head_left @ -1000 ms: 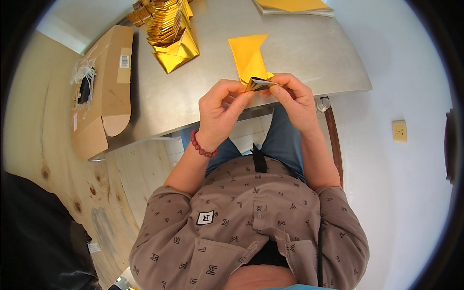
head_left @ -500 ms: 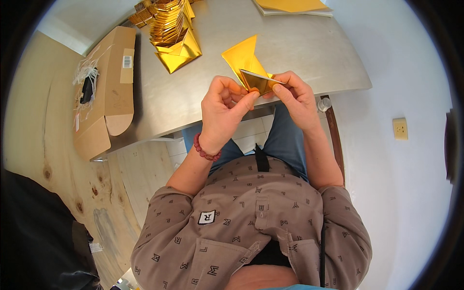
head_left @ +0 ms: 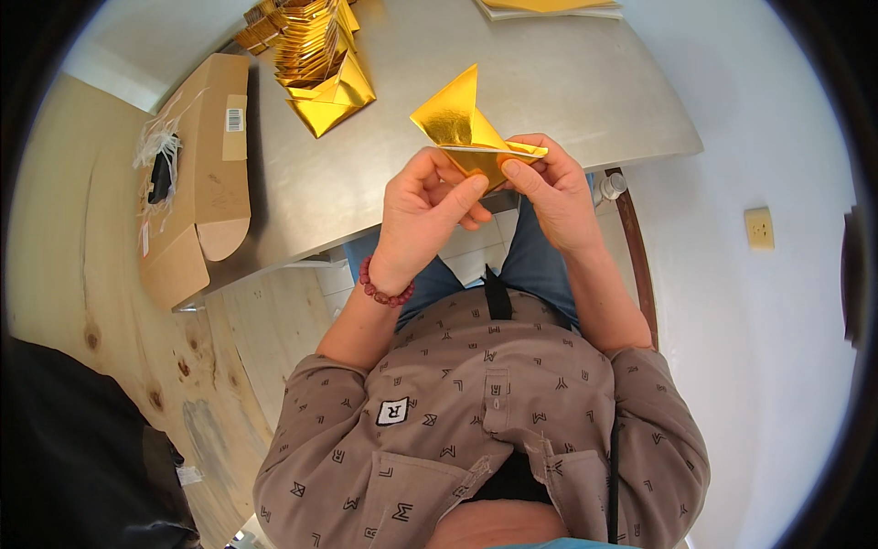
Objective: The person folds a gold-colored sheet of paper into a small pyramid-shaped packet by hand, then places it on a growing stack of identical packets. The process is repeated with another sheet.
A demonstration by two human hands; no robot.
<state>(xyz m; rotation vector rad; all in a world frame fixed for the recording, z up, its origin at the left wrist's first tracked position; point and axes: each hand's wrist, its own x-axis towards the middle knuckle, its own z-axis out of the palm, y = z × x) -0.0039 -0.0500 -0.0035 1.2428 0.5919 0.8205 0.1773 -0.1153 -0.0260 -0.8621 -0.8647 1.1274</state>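
Observation:
A partly folded sheet of shiny gold paper point(head_left: 455, 112) is held up over the near edge of the metal table, one pointed flap sticking up and away from me. My left hand point(head_left: 432, 206) pinches its lower left part between thumb and fingers. On the other side, my right hand point(head_left: 549, 190) grips the right end, thumb pressed on the front layer. A pale edge runs across the fold. Some fingertips are hidden behind the paper. Farther off to the left lies a row of folded gold paper pieces point(head_left: 325, 91), stacked inside one another.
The metal table point(head_left: 439, 55) ends just beyond my lap. At its left edge stands an opened cardboard box point(head_left: 219, 165) with white shredded strips and a black item. Flat gold sheets point(head_left: 549, 7) lie at the far right. A wall with an outlet point(head_left: 759, 229) rises at right.
The front fold of the gold paper has been turned, so its pale edge now lies more level and the right tip shows gold. Both hands stay on the paper.

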